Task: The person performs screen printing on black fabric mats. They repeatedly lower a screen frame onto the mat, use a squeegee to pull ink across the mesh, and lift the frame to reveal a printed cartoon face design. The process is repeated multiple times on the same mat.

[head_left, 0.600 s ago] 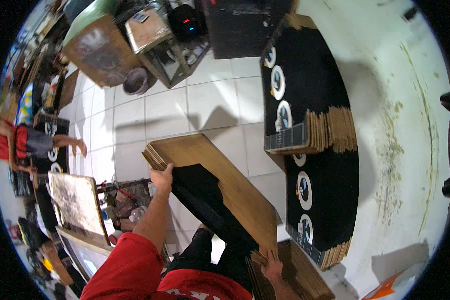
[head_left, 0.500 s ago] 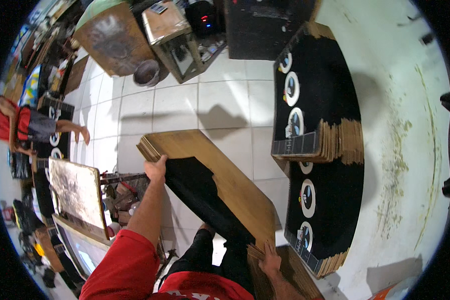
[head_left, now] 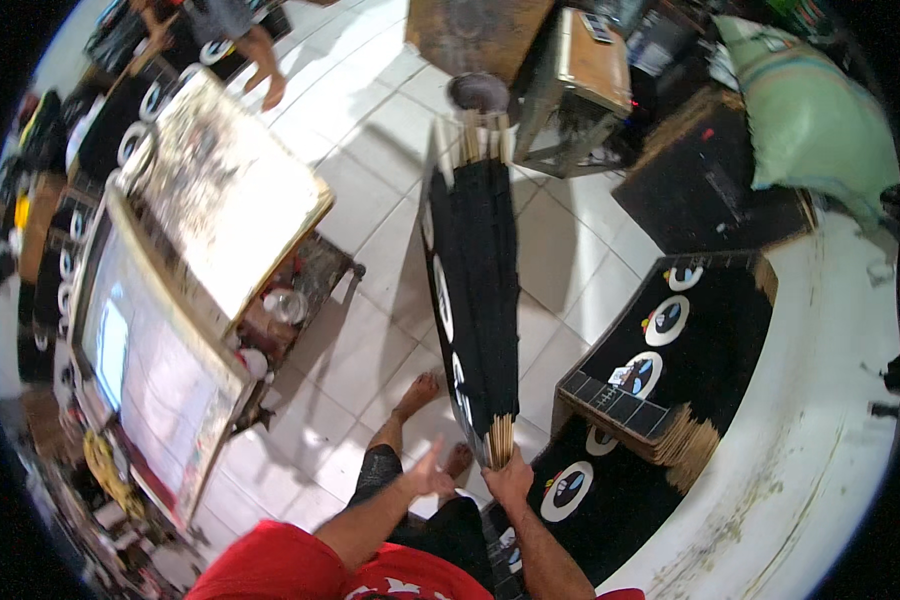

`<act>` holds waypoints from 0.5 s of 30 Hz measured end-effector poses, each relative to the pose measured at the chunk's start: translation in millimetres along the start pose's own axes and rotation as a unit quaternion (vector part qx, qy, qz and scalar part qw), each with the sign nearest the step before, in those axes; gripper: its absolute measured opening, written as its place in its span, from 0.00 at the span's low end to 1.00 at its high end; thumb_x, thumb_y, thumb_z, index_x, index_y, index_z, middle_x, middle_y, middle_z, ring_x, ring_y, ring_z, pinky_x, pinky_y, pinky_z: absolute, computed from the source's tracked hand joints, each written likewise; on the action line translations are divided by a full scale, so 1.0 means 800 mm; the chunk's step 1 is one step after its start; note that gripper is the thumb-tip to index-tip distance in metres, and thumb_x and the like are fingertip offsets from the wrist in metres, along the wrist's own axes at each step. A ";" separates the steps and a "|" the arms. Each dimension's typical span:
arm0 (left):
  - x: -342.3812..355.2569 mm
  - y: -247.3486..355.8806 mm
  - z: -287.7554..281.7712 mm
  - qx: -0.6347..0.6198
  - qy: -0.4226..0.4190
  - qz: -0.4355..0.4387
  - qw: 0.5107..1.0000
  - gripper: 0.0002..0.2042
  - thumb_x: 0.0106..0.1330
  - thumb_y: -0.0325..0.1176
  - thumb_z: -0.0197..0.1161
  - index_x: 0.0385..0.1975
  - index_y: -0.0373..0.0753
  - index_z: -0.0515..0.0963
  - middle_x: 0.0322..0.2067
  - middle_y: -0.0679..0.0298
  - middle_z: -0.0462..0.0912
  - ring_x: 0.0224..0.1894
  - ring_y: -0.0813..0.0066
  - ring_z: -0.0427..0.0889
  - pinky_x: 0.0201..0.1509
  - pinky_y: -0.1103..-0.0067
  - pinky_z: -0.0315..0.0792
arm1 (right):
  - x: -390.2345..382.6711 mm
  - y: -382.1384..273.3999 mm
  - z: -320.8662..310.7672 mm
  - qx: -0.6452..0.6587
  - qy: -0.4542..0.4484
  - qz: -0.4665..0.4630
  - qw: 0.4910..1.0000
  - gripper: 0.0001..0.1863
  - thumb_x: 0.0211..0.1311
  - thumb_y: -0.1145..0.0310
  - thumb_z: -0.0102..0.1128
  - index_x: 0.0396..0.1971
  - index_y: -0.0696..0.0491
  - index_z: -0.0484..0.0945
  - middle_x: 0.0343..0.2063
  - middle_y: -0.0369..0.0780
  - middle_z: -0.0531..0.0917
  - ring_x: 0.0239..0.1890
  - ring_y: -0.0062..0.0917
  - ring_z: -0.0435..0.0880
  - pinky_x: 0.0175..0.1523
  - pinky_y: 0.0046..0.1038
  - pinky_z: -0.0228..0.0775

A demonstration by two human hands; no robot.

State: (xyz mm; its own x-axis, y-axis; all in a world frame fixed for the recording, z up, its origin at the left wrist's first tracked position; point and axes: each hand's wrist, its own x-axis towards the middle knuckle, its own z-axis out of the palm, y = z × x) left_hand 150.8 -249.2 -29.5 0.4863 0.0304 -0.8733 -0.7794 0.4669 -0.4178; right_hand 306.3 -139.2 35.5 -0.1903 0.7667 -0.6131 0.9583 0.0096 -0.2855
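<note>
My right hand [head_left: 510, 475] grips the near end of a bundle of black boards [head_left: 480, 260] with pale wooden edges, turned on edge and pointing away from me, white round prints on its left face. My left hand [head_left: 430, 470] is off the bundle, left of its near end, fingers apart and nothing in them. To the right lie two stacks of black boards [head_left: 720, 340] printed with white ovals and small coloured figures, their wooden edges showing, one lower and nearer my legs.
On the left stands a work stand with a stained board [head_left: 220, 170] and a pale framed panel [head_left: 150, 370]. A wooden box stand [head_left: 590, 70], dark bucket [head_left: 475, 92] and green sack [head_left: 820, 130] are at the back. Another person's bare legs [head_left: 265, 65] show upper left, beyond tiled floor [head_left: 360, 250].
The bundle has swung from lying diagonal, brown face up, to standing on edge, pointing forward. My left hand has let go of its far end and come back toward me. The view has turned.
</note>
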 end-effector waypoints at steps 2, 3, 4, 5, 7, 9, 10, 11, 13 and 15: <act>0.042 -0.076 0.008 -0.043 -0.125 0.041 0.990 0.67 0.51 0.83 0.58 0.77 0.32 0.43 0.71 0.35 0.59 0.72 0.33 0.59 0.71 0.45 0.62 | 0.009 -0.014 0.006 0.042 0.009 -0.031 0.999 0.40 0.41 0.61 0.75 0.59 0.53 0.73 0.38 0.53 0.88 0.42 0.53 0.87 0.51 0.48 0.79; 0.068 -0.097 0.027 -0.149 -0.099 0.054 0.982 0.58 0.54 0.81 0.58 0.73 0.37 0.59 0.71 0.42 0.62 0.68 0.40 0.66 0.73 0.52 0.61 | 0.009 -0.016 0.007 0.049 0.013 -0.036 0.998 0.39 0.40 0.61 0.75 0.58 0.53 0.74 0.39 0.54 0.88 0.43 0.53 0.87 0.52 0.47 0.79; 0.083 -0.109 0.036 -0.204 -0.182 0.097 0.957 0.54 0.55 0.79 0.58 0.70 0.38 0.64 0.68 0.45 0.67 0.66 0.45 0.70 0.71 0.54 0.65 | 0.010 -0.025 0.010 0.064 -0.017 -0.023 0.998 0.36 0.40 0.63 0.75 0.55 0.55 0.76 0.40 0.53 0.88 0.44 0.52 0.87 0.53 0.45 0.79; 0.100 -0.110 0.046 -0.269 -0.262 0.126 0.918 0.50 0.57 0.78 0.59 0.67 0.40 0.69 0.66 0.48 0.71 0.64 0.49 0.73 0.69 0.56 0.68 | 0.011 -0.032 0.012 0.083 -0.024 -0.023 0.996 0.35 0.40 0.63 0.75 0.54 0.56 0.76 0.40 0.53 0.88 0.44 0.50 0.88 0.53 0.44 0.79; 0.123 -0.083 0.050 -0.410 -0.328 0.186 0.831 0.36 0.64 0.64 0.65 0.58 0.37 0.77 0.57 0.52 0.82 0.58 0.53 0.80 0.66 0.57 0.72 | 0.011 -0.052 0.023 0.129 -0.029 -0.056 0.990 0.34 0.39 0.63 0.74 0.51 0.58 0.78 0.41 0.52 0.88 0.45 0.48 0.88 0.54 0.43 0.79; 0.128 -0.049 0.028 -0.475 -0.262 0.239 0.805 0.31 0.66 0.56 0.67 0.56 0.34 0.78 0.54 0.50 0.84 0.58 0.48 0.80 0.68 0.53 0.69 | 0.005 -0.076 0.048 0.197 -0.043 -0.029 0.979 0.31 0.39 0.67 0.74 0.48 0.61 0.78 0.41 0.48 0.88 0.44 0.41 0.89 0.53 0.38 0.79; 0.119 -0.040 0.004 -0.467 -0.264 0.225 0.813 0.25 0.67 0.51 0.68 0.54 0.36 0.79 0.51 0.52 0.85 0.54 0.51 0.82 0.64 0.55 0.73 | -0.002 -0.094 0.064 0.236 -0.044 -0.031 0.970 0.30 0.39 0.68 0.74 0.48 0.61 0.78 0.42 0.48 0.88 0.44 0.40 0.88 0.53 0.37 0.80; 0.104 -0.023 -0.027 -0.457 -0.279 0.219 0.816 0.20 0.68 0.45 0.68 0.52 0.37 0.80 0.48 0.54 0.86 0.50 0.54 0.85 0.60 0.57 0.77 | -0.005 -0.118 0.084 0.276 -0.044 -0.028 0.960 0.30 0.39 0.70 0.75 0.48 0.62 0.78 0.42 0.47 0.88 0.44 0.38 0.88 0.52 0.36 0.80; 0.075 0.005 -0.079 -0.459 -0.263 0.217 0.820 0.17 0.70 0.42 0.66 0.50 0.37 0.79 0.47 0.52 0.86 0.49 0.51 0.84 0.59 0.55 0.77 | -0.016 -0.169 0.128 0.354 -0.058 0.028 0.933 0.28 0.40 0.81 0.73 0.47 0.65 0.77 0.41 0.46 0.86 0.40 0.32 0.87 0.45 0.34 0.81; 0.045 0.043 -0.129 -0.472 -0.242 0.273 0.803 0.17 0.71 0.41 0.65 0.51 0.36 0.78 0.47 0.51 0.85 0.49 0.49 0.84 0.59 0.53 0.77 | -0.035 -0.220 0.170 0.363 -0.016 0.008 0.931 0.29 0.40 0.82 0.73 0.48 0.67 0.76 0.44 0.47 0.85 0.42 0.33 0.86 0.45 0.35 0.81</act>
State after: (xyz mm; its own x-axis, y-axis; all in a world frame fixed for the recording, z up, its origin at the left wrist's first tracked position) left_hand 100.8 -323.2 -101.2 -0.1113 0.4491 -0.8865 -0.7696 -0.6033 -0.2090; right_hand 114.4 -249.7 2.9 -0.1947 0.7433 -0.6400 0.5659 -0.4478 -0.6923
